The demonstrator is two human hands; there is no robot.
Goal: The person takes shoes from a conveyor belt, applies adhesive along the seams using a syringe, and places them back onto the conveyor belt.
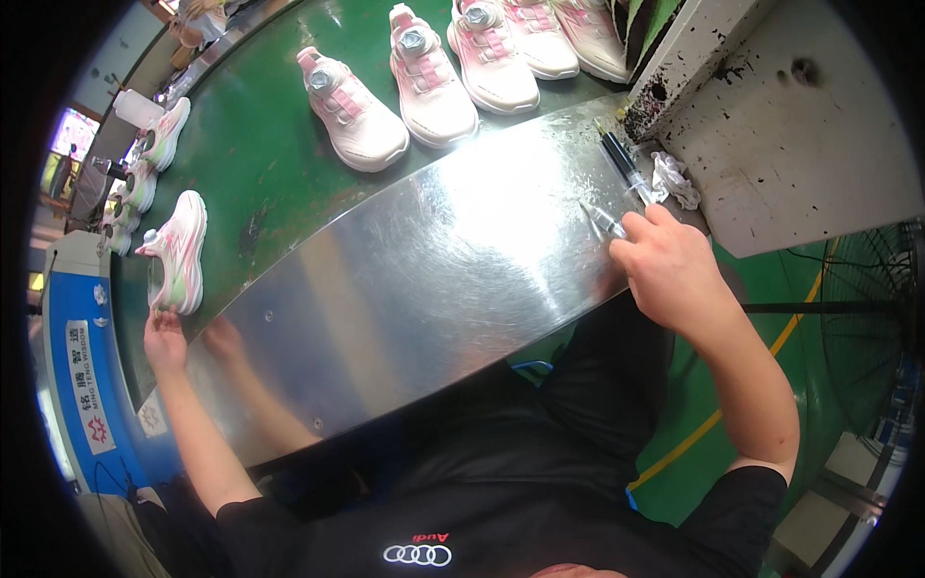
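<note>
On the left, a white and pink sneaker (183, 252) with a pale green patch stands on the green belt, its toe pointing away. My left hand (166, 345) has its fingers at the heel end of this shoe, and the fingertips are partly hidden by it. Over the right part of the metal ledge, my right hand (672, 273) is closed around a slim, clear, pointed pen-like tool (604, 221). Its tip points up and left; the rest is hidden in my fist. Just beyond lies a black and clear pen-like tool (624, 164), beside a crumpled white tissue (673, 181).
Several pink-white sneakers with round dials, such as the nearest one (354, 118), stand along the far side of the green belt (252, 144). A shiny metal ledge (385, 289) runs before me. A stained pale panel (800, 125) rises at right, near a black fan (872, 318).
</note>
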